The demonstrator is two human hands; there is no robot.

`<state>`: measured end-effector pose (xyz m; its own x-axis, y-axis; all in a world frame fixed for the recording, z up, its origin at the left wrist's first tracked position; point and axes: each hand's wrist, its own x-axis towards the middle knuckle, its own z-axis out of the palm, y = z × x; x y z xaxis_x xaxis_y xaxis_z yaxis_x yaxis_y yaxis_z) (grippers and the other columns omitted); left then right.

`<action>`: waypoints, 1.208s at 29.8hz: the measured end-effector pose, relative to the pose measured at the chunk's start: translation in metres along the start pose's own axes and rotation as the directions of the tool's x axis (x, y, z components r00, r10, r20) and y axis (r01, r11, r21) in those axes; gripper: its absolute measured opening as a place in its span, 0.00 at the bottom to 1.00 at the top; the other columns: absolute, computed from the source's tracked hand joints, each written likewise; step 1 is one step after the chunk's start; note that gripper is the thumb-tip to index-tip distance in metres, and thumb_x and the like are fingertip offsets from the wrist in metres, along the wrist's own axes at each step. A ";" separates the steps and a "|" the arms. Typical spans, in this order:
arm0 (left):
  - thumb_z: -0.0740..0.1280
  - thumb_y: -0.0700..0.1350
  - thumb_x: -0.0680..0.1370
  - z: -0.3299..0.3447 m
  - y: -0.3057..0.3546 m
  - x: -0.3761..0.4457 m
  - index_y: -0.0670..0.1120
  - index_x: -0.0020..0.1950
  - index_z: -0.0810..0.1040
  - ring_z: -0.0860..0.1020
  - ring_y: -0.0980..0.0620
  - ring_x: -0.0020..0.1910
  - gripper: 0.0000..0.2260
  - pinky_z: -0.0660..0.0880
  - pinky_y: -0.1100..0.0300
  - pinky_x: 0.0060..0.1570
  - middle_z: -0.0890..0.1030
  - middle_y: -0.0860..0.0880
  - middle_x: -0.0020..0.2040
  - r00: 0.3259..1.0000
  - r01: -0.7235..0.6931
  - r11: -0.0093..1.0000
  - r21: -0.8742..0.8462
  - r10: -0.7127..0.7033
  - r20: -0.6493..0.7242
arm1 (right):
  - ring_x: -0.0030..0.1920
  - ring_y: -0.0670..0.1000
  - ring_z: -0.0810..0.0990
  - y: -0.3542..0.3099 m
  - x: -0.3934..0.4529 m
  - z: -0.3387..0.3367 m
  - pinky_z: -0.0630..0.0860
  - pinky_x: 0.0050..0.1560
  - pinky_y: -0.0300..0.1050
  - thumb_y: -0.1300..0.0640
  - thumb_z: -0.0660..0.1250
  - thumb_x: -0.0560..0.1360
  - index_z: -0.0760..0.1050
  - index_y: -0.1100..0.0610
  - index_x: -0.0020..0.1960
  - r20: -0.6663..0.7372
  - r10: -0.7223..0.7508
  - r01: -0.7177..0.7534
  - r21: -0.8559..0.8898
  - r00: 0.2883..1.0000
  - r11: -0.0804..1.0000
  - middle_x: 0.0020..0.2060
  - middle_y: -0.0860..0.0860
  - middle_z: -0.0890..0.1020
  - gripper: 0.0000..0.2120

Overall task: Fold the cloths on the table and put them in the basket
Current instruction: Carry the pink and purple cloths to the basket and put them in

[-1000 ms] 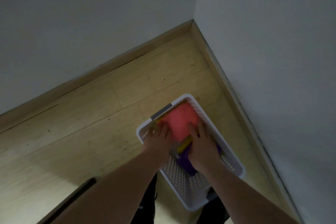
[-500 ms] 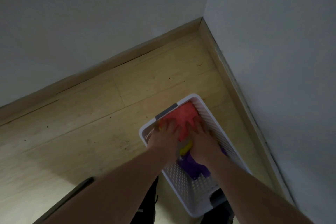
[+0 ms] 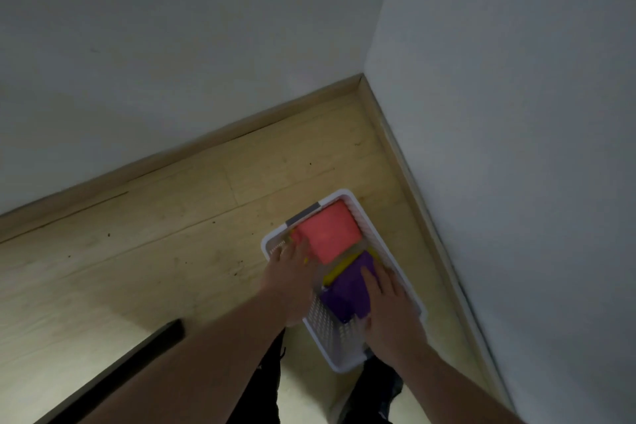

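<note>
One basket holds three folded cloths: red, yellow, purple. Left hand and right hand lie spread flat.

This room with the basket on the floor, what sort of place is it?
Probably a plain indoor room corner: pale wooden floor, bare white walls with a wooden skirting board, and a white basket holding folded cloths.

Dim, soft focus, wide-angle bend w/ slight blur.
</note>
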<state>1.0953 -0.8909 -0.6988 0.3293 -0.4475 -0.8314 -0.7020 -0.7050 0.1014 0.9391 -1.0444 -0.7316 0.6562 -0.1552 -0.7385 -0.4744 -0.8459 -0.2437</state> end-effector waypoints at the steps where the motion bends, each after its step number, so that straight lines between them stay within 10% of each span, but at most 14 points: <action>1: 0.63 0.49 0.81 -0.007 0.003 -0.017 0.50 0.83 0.47 0.45 0.40 0.82 0.35 0.49 0.43 0.80 0.42 0.43 0.83 1.000 0.010 1.000 -0.012 -0.010 -0.021 | 0.82 0.55 0.44 -0.001 -0.016 -0.018 0.56 0.80 0.51 0.51 0.62 0.78 0.42 0.50 0.83 0.005 -0.005 0.005 -0.020 1.000 1.000 0.82 0.50 0.44 0.41; 9: 0.64 0.47 0.78 -0.089 0.033 -0.216 0.51 0.81 0.57 0.49 0.44 0.82 0.33 0.51 0.48 0.79 0.46 0.47 0.83 0.989 0.065 0.950 -0.305 -0.102 -0.105 | 0.82 0.55 0.45 -0.043 -0.164 -0.169 0.59 0.78 0.49 0.53 0.63 0.78 0.47 0.50 0.83 -0.003 -0.079 0.079 0.016 0.997 0.997 0.82 0.49 0.46 0.38; 16: 0.62 0.43 0.75 -0.165 0.076 -0.447 0.53 0.81 0.56 0.46 0.45 0.82 0.35 0.49 0.49 0.80 0.47 0.47 0.84 0.947 0.152 0.817 -0.557 -0.281 -0.153 | 0.71 0.54 0.67 -0.104 -0.333 -0.300 0.72 0.67 0.50 0.58 0.66 0.72 0.58 0.50 0.78 -0.081 -0.185 0.188 0.025 0.979 0.982 0.73 0.50 0.64 0.36; 36: 0.62 0.52 0.81 -0.056 0.167 -0.782 0.55 0.82 0.53 0.44 0.46 0.82 0.32 0.49 0.46 0.80 0.46 0.50 0.84 0.760 0.121 0.728 -0.675 -0.506 -0.409 | 0.78 0.53 0.62 -0.209 -0.648 -0.308 0.64 0.76 0.50 0.55 0.68 0.78 0.61 0.53 0.79 -0.246 -0.493 0.507 -0.007 0.835 0.862 0.78 0.50 0.62 0.32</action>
<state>0.7558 -0.6894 -0.0013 0.8632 -0.2085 -0.4599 -0.0447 -0.9388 0.3416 0.7943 -0.9244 -0.0085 0.9259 0.1615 -0.3415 -0.0725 -0.8113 -0.5801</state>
